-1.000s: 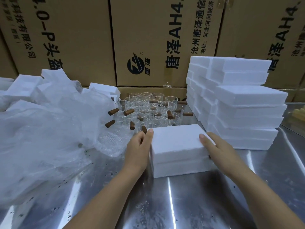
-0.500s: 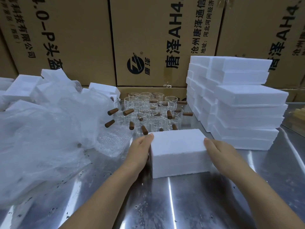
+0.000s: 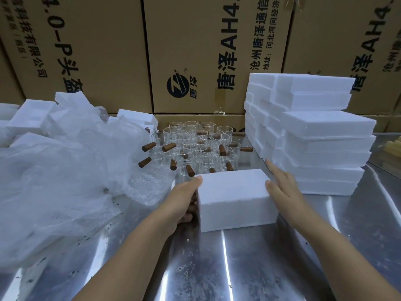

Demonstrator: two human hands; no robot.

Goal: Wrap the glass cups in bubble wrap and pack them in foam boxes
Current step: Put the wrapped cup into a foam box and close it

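A closed white foam box [image 3: 234,198] on the steel table [image 3: 238,268], just in front of the glass cups [image 3: 195,144], with the left hand [image 3: 184,198] curled round its left end and the right hand [image 3: 282,190] straight-fingered against its right; light, even pressure should keep it level and undented.

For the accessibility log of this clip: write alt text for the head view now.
Two hands hold a white foam box on a steel table: the left hand grips its left end, the right hand presses flat against its right end. Behind are glass cups with wooden handles, bubble wrap and stacked foam boxes.
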